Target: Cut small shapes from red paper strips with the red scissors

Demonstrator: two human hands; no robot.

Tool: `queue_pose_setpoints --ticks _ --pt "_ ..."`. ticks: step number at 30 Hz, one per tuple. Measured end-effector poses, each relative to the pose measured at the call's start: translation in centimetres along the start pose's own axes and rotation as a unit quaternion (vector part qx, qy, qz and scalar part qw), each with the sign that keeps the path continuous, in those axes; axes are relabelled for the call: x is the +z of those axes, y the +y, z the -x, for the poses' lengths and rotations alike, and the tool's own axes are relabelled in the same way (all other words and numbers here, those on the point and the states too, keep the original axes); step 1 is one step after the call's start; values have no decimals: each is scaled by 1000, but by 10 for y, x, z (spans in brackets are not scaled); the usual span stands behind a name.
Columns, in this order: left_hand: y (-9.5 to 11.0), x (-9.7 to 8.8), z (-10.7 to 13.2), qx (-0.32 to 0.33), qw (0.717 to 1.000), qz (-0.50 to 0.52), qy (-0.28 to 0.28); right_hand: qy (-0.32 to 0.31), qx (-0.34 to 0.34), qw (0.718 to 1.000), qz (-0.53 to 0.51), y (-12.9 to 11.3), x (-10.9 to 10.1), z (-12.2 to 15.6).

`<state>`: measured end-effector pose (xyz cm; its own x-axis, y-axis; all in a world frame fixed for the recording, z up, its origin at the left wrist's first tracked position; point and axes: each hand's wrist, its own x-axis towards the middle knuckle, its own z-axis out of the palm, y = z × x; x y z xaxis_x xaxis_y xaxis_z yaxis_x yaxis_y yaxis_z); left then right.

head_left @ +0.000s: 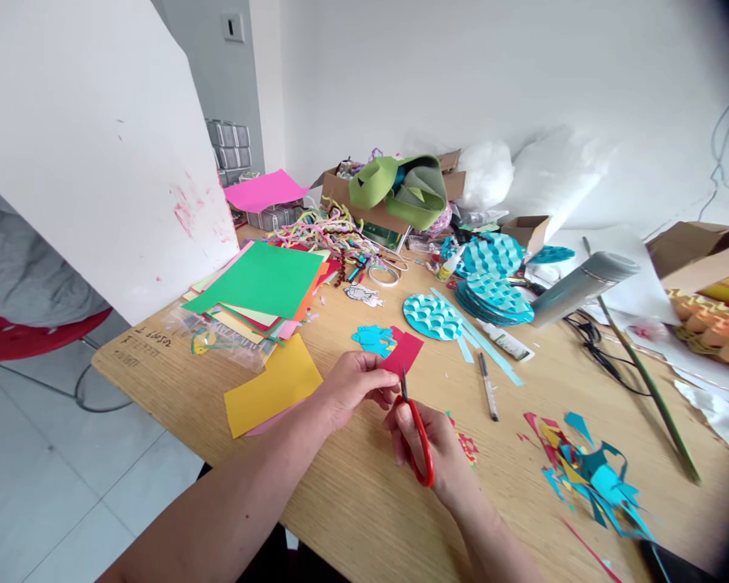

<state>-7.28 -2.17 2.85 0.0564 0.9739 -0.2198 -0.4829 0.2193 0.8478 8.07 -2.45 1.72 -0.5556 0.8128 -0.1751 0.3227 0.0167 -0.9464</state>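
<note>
Between the fingers of my left hand (364, 382) is a piece of red paper (406, 348), pinched near its lower edge. My right hand (428, 445) is closed round the red handles of a pair of scissors (422, 445), whose dark blades point up beside my left fingertips and the paper. Just behind the red paper lies a blue paper fish cutout (372, 338) with some yellow on it. A grey-and-white paper fish (364, 295) rests farther back. Partly hidden by my right hand, a red and yellow cutout (467, 445) lies on the table.
Coloured paper sheets (261, 279) are stacked on the left, with yellow paper (273, 385) nearer me. Paper scraps (595, 470) heap at right. A black pen (488, 387), blue honeycomb discs (432, 316), a grey flask (583, 287) and a green stem (644, 376) lie across the table.
</note>
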Motion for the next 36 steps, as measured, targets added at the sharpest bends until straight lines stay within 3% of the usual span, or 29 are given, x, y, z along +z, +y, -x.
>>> queue_pose_setpoints --ticks 36 --pt "2 -4 0 2 999 -27 -23 -29 4 1000 2 -10 -4 2"
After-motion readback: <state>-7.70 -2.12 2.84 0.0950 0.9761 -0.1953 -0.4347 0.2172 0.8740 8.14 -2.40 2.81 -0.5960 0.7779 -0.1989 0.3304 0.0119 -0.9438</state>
